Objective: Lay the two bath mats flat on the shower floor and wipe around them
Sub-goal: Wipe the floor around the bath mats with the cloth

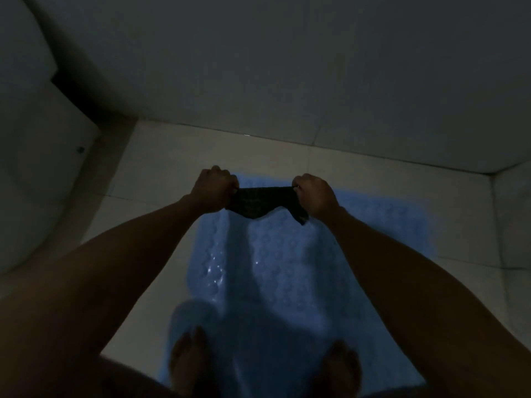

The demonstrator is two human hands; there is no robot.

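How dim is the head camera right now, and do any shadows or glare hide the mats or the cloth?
Head view: very dim and soft overall; the dark checked cloth, held by the left hand and right hand, barely shows its pattern; shadows darken the near end of the blue bubbled rubber bath mat; small wet glints near its left side hide nothing; wide-angle bending curves the pale tiled floor edges.

two hands (214,188) (314,193), one dark cloth (264,203), two blue bath mats (212,262) (316,268), two bare feet (191,357) (342,366)

We look down in dim light: our left hand (214,188) and right hand (314,193) pinch a dark cloth (263,201) stretched between them, above blue bath mats (287,268) under our bare feet (189,360)
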